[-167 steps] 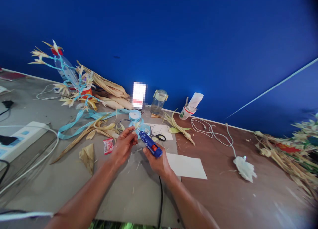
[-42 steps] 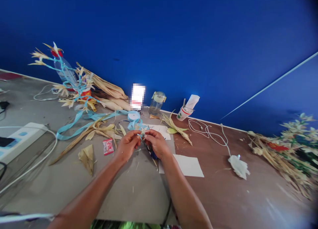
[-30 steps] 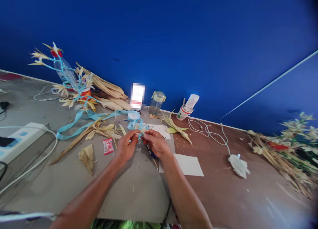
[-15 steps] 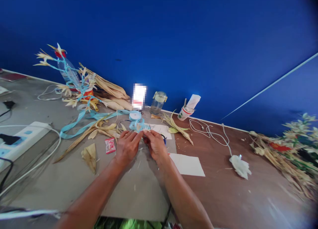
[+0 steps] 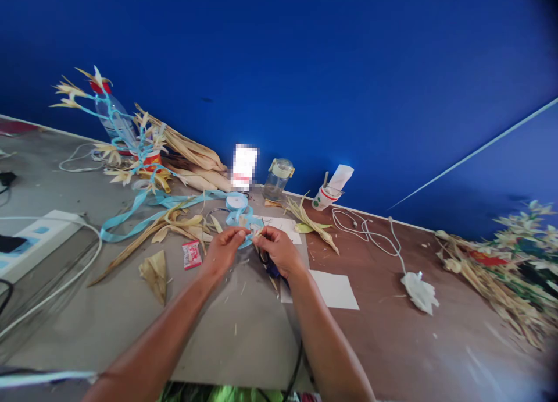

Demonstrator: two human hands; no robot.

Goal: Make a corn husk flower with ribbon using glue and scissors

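Observation:
Over the middle of the table my left hand [image 5: 224, 251] is closed in a pinch. What lies between its fingertips is too small to make out. My right hand [image 5: 281, 252] pinches a small pale piece of corn husk [image 5: 256, 231], with a narrow gap between the two hands. Just beyond the fingers lies light blue ribbon [image 5: 238, 219], trailing from its roll [image 5: 236, 201]. Below my right hand is a dark-blue-handled tool [image 5: 271, 267], partly hidden by the hand. Dry husk strips [image 5: 174, 223] and a red candy packet [image 5: 192, 255] lie left of my left hand.
A bottle [image 5: 115, 120] with blue-wrapped husk-flower stems stands back left. A jar [image 5: 278, 178] and a paper cup [image 5: 325, 198] stand by the wall. White paper [image 5: 333, 290], a white cable [image 5: 370, 230] and husk bundles [image 5: 488, 285] lie rightward. A power strip [image 5: 39, 239] is left.
My hands were together at the fingertips and have drawn slightly apart. The blue-handled tool below my right hand shows more now. The view has shifted slightly.

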